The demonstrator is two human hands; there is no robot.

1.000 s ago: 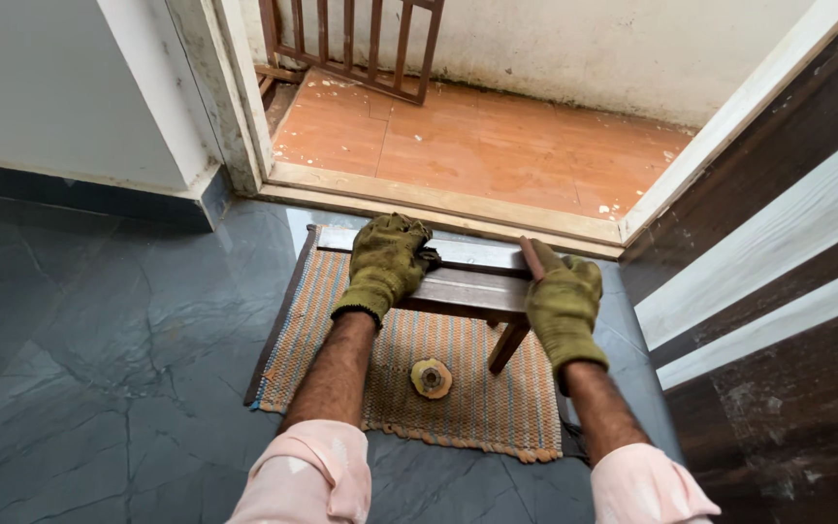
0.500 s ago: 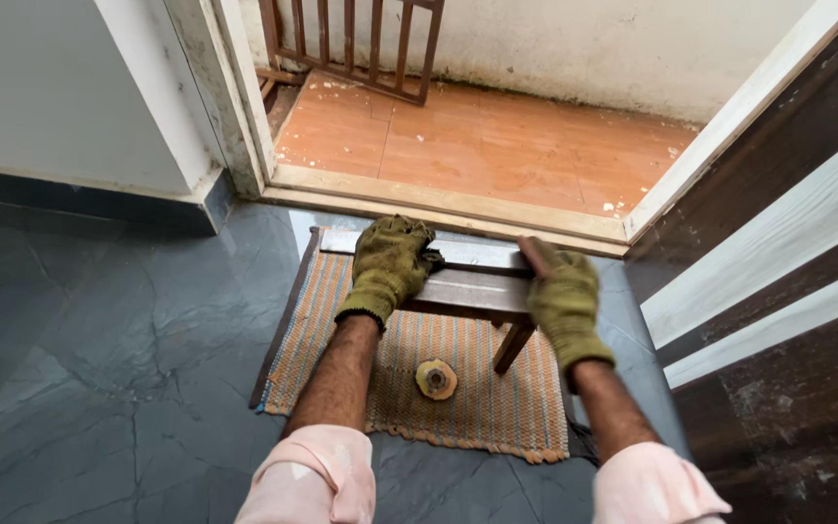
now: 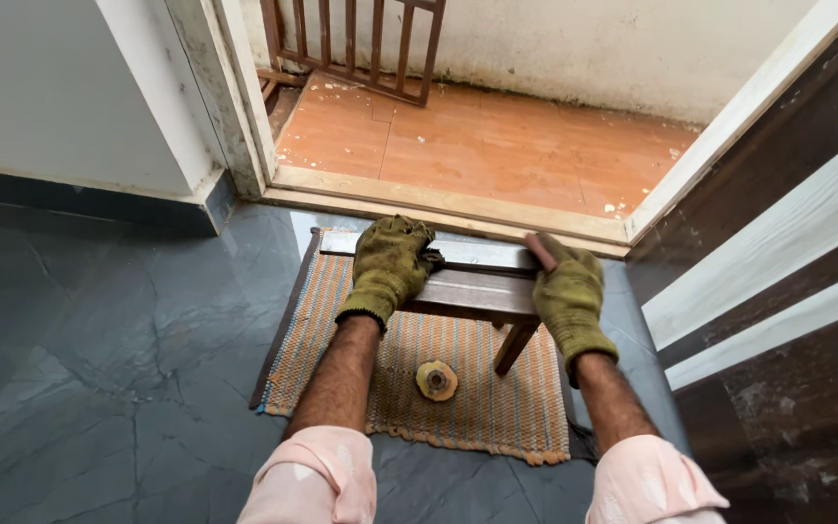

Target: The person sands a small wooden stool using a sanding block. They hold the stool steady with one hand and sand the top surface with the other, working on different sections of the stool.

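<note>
Both my hands wear olive work gloves. My left hand (image 3: 388,264) lies palm down on the left end of a small dark wooden stool (image 3: 472,291), fingers curled over its far edge. My right hand (image 3: 566,296) grips the stool's right end, around a brown leg that sticks up. Another leg (image 3: 514,346) slants down to a striped orange doormat (image 3: 322,335). A small round yellowish piece (image 3: 436,379) lies on the mat under the stool, between my forearms.
The mat lies on a dark grey stone floor (image 3: 99,369) before a doorway threshold (image 3: 438,202). Beyond is an orange tiled floor (image 3: 497,146) with a wooden grille (image 3: 361,44). A dark door with white stripes (image 3: 778,281) stands at the right.
Both hands keep the same hold on the stool. The view has shifted slightly; nothing else has visibly moved.
</note>
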